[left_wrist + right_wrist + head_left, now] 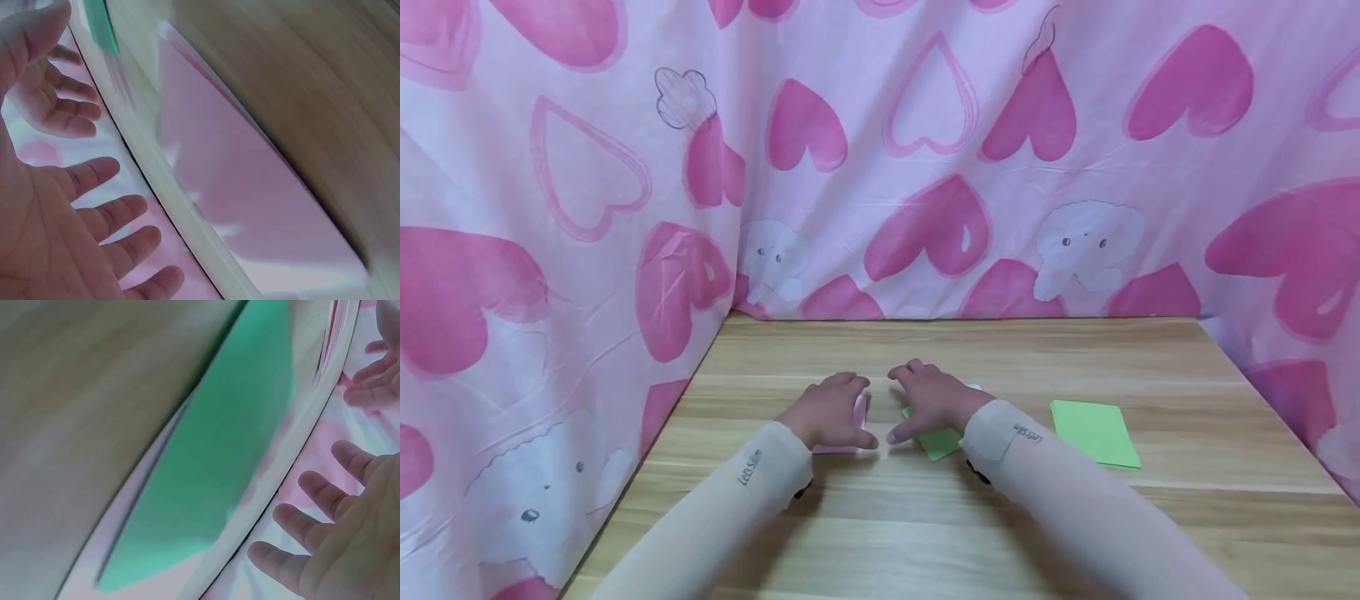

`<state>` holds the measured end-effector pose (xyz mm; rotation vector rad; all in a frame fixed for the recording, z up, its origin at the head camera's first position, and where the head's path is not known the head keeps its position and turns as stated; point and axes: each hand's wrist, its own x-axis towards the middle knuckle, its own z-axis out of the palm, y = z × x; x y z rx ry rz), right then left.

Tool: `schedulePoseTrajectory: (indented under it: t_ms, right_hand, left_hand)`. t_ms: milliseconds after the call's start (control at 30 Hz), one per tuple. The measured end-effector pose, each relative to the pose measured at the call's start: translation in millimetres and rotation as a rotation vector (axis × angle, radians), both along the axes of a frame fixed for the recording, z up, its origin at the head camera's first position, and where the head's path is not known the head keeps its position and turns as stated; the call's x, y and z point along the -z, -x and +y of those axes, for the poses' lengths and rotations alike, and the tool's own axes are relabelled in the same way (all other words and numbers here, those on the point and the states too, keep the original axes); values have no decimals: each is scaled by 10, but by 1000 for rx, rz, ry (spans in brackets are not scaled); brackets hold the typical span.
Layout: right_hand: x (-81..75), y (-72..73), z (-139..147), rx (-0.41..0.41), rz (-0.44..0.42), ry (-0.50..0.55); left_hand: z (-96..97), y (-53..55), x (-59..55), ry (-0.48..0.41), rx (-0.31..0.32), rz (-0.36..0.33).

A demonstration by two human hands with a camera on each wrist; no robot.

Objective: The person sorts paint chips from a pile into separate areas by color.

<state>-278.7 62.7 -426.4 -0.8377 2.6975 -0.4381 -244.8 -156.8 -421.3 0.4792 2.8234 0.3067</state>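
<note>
My left hand (pixel 832 413) hovers over a pink sheet of paper (pixel 837 450), its fingers spread and relaxed, nothing between them. In the left wrist view the pink paper (pixel 231 181) lies on the table with a second edge showing along one side, like a fold or another layer. To the right, my right hand (pixel 931 398) is held above a green square sheet (pixel 942 444), its fingers also apart and empty. The right wrist view shows this green sheet (pixel 206 456) with a pale layer (pixel 134 481) along its edge. Both palms face inward, thumbs toward each other.
A neat stack of light green square paper (pixel 1097 433) lies right of my right forearm. The wooden table (pixel 895 533) ends at a pink heart-patterned curtain (pixel 925 225) at the back and sides. A small white bit (pixel 976 387) shows behind my right wrist.
</note>
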Motion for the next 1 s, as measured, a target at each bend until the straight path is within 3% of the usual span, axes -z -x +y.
schedulePoseTrajectory:
  t_ms: [133, 333, 600, 867, 1000]
  right_hand:
    - [-23, -1, 206, 29, -14, 0]
    - [10, -3, 488, 47, -26, 2]
    - [75, 25, 796, 49, 9, -35]
    - [44, 69, 945, 94, -74, -101]
    - [26, 71, 938, 76, -67, -143]
  left_hand:
    - [191, -9, -11, 5, 34, 12]
    - [456, -43, 59, 15, 67, 36]
    - [717, -94, 161, 18, 45, 57]
    - [887, -135, 158, 92, 16, 33]
    - [932, -143, 168, 110, 0, 32]
